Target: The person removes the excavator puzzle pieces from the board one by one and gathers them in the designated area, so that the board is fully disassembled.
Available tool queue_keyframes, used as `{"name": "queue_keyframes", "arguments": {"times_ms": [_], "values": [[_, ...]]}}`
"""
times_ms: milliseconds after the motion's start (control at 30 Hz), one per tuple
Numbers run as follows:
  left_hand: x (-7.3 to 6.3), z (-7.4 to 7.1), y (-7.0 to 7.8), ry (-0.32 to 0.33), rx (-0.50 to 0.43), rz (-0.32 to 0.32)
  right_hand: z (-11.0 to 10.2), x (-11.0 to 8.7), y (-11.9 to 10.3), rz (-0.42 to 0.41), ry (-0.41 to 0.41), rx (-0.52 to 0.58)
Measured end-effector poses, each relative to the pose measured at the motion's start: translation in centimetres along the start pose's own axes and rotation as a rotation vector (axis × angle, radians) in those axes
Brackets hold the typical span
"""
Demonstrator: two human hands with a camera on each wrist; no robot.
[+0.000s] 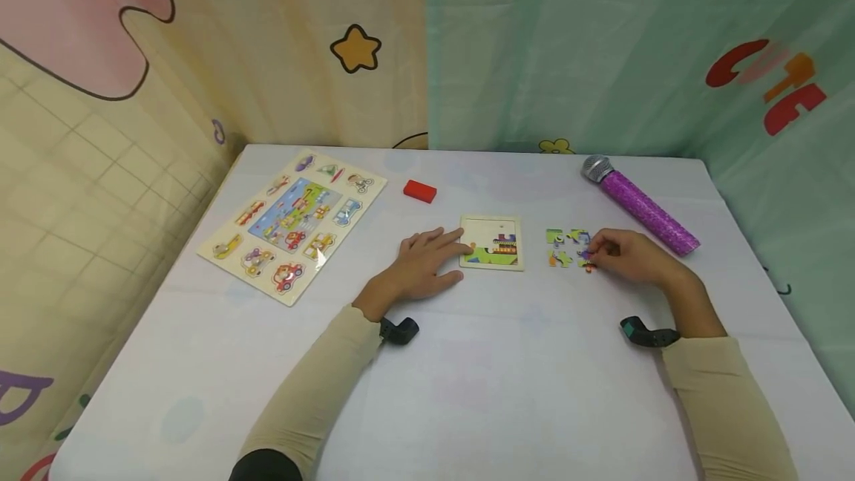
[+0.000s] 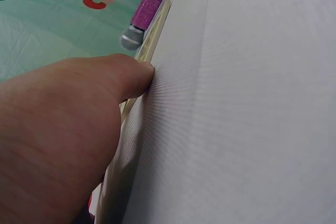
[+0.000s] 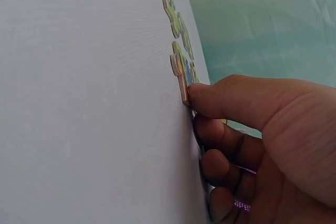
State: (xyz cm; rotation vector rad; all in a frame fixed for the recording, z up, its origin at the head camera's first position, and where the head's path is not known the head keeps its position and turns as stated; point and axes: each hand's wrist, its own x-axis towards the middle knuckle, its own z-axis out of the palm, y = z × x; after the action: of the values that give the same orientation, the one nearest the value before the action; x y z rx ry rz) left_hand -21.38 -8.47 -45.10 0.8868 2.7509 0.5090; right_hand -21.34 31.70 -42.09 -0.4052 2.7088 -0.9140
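A small square jigsaw frame lies flat in the middle of the table, part of its picture filled in along the bottom and right. My left hand rests palm down with spread fingers, its fingertips reaching the frame's left side. Several loose jigsaw pieces lie in a cluster to the right of the frame. At the cluster's right edge my right hand pinches a jigsaw piece between thumb and curled fingers, close against the tabletop. The fingertips behind that piece are partly hidden.
A large wooden peg puzzle board with vehicle pictures lies at the left. Behind the frame is a red block. A glittery purple microphone lies slantwise beyond my right hand. Printed curtains hang along the table's back edge.
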Motion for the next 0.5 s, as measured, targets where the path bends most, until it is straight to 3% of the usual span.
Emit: {"name": "queue_keyframes", "arguments": {"times_ms": [500], "values": [[0.01,0.02,-0.04,-0.003,0.001,0.001,0.00,-0.05,-0.49,0.024,0.012,-0.039]]}}
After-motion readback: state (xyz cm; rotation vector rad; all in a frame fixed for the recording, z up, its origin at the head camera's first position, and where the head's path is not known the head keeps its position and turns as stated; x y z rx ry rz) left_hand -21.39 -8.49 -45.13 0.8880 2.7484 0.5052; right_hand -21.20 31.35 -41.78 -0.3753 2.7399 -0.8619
